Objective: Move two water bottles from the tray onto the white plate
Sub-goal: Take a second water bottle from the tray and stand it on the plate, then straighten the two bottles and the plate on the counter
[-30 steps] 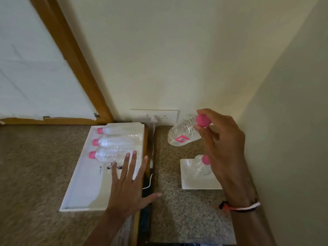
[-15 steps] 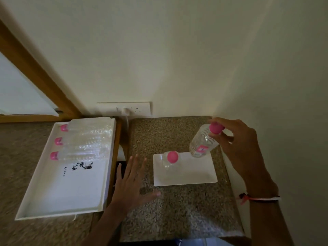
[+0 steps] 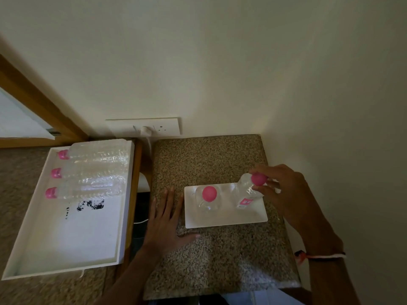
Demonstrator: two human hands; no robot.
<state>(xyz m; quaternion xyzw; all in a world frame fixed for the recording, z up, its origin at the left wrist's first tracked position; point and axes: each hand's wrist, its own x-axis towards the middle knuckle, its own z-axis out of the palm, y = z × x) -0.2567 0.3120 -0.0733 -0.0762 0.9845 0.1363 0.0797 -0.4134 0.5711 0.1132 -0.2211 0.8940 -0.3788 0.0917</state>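
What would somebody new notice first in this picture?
Bright pink caps stand out: the right hand grips a tilted bottle by its cap over the white plate, beside an upright bottle already on it. Three more bottles lie in the white tray at left, and the left hand rests flat on the speckled counter.

Cream walls, speckled stone counter

Red-white-black thread wristband
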